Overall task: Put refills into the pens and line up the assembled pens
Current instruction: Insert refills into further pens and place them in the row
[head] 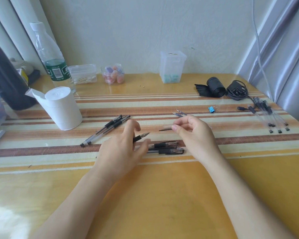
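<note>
Two capped pens (105,131) are laid side by side on the striped mat (162,100), slanted, left of the hands. A further capped bunch (166,148) is laid flat just below the hands, caps to the right, partly hidden by the left thumb. One uncapped pen (141,136) is gripped in the left hand (123,150): clear barrel, black grip, tip bared and pointed right, index finger curled and lifted above it. A short piece (165,129), clear with a dark end, is pinched at the fingertips of the right hand (193,133), held apart from the pen tip. Loose refills (179,113) are seen just beyond the right hand, a blue clip (211,109) further right. Clear barrels (273,116) are fanned near the right table edge beside a black cable (236,92). A tissue roll (62,107) is stood at left; bare orange table (162,195) is left open towards the front edge
</note>
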